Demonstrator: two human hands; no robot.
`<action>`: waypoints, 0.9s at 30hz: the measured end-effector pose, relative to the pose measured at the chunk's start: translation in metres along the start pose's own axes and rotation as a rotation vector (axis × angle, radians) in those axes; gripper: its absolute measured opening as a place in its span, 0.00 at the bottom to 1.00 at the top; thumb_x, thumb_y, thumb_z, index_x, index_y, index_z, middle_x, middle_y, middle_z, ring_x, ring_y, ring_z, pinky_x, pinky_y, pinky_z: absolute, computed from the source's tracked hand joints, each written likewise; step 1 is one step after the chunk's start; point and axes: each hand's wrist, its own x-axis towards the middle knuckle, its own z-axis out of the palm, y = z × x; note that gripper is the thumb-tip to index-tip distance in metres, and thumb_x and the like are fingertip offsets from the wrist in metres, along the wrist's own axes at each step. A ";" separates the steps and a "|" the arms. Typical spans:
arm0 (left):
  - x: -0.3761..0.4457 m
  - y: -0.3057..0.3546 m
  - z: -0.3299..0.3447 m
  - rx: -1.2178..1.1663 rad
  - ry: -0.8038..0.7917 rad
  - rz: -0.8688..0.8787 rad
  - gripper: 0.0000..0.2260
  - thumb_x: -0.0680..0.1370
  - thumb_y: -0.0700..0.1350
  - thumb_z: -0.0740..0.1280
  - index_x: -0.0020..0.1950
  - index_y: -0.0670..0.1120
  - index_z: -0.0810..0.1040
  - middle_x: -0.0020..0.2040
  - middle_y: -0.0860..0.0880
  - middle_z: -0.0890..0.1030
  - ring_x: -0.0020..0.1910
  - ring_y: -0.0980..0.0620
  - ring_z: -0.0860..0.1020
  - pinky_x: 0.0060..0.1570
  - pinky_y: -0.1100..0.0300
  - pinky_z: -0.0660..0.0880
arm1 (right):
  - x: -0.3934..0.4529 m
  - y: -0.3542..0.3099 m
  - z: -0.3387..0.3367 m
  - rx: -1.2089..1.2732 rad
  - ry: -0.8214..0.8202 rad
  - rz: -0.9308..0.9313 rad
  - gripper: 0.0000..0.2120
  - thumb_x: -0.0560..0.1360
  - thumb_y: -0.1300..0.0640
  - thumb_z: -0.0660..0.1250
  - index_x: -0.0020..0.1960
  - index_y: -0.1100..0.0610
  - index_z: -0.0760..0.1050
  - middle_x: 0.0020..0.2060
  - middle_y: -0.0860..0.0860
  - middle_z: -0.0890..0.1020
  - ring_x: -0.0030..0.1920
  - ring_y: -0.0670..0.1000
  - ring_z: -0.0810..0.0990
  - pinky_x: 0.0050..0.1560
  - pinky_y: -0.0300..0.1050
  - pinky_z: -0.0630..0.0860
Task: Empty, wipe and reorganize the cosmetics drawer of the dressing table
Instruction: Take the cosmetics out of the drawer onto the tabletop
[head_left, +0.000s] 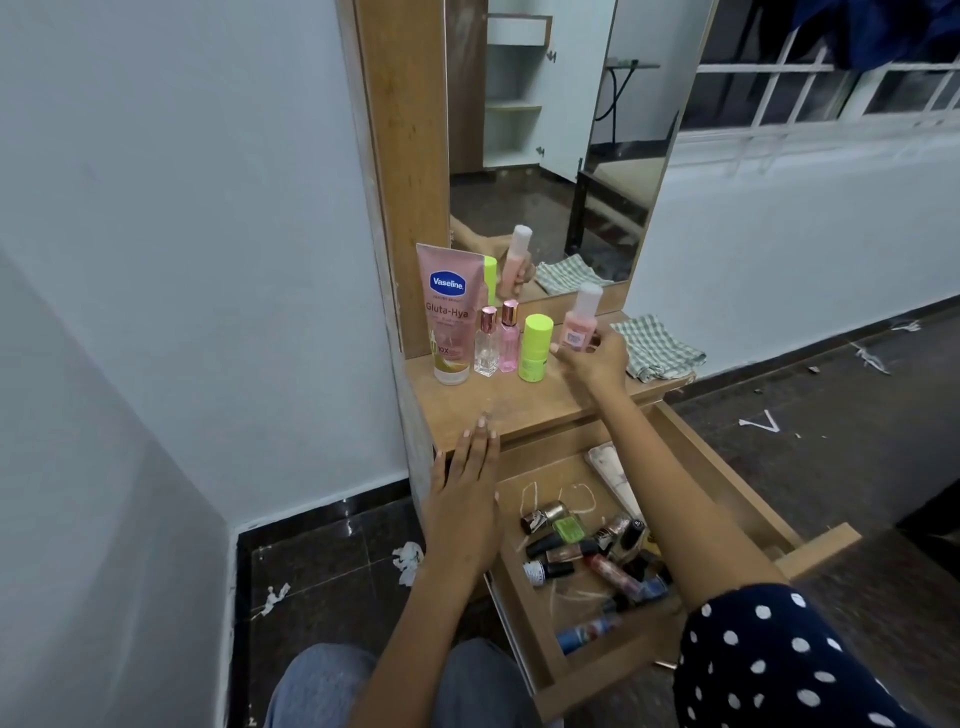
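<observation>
The wooden drawer (737, 499) stands pulled open below the dressing table top (530, 405). Several small bottles and nail polishes (597, 551) lie jumbled inside it. My right hand (597, 358) reaches over the top and holds a pink bottle with a white cap (582, 322) upright. To its left, a Vaseline tube (448, 317), two small perfume bottles (497, 340) and a lime green container (536, 347) line up in a row. My left hand (467, 499) lies flat with straight fingers on the drawer's left edge. A checked cloth (657, 345) is folded at the top's right end.
A mirror (550, 145) rises behind the table top and reflects the bottle and hand. White walls close in on the left. Dark tiled floor (831, 415) with scraps of paper litter lies on both sides. My knees in jeans are at the bottom.
</observation>
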 end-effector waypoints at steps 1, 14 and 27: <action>0.000 0.000 -0.001 -0.002 0.001 0.000 0.31 0.82 0.43 0.53 0.77 0.49 0.36 0.77 0.52 0.34 0.76 0.53 0.37 0.74 0.54 0.38 | -0.001 0.002 0.001 -0.015 -0.006 -0.016 0.21 0.65 0.62 0.79 0.55 0.64 0.77 0.51 0.59 0.82 0.50 0.55 0.80 0.48 0.45 0.75; -0.001 0.001 -0.001 -0.032 0.014 0.004 0.31 0.81 0.43 0.54 0.77 0.49 0.37 0.75 0.53 0.33 0.76 0.53 0.37 0.73 0.54 0.37 | 0.007 0.018 0.004 -0.187 -0.230 -0.047 0.23 0.71 0.67 0.70 0.65 0.61 0.71 0.60 0.57 0.79 0.62 0.56 0.76 0.66 0.53 0.72; -0.002 -0.002 0.004 -0.015 0.025 0.023 0.31 0.81 0.43 0.55 0.77 0.49 0.37 0.76 0.53 0.34 0.76 0.53 0.37 0.73 0.54 0.37 | -0.095 0.010 -0.052 -0.279 -0.235 -0.246 0.16 0.72 0.71 0.67 0.57 0.59 0.77 0.49 0.51 0.83 0.49 0.47 0.81 0.55 0.40 0.78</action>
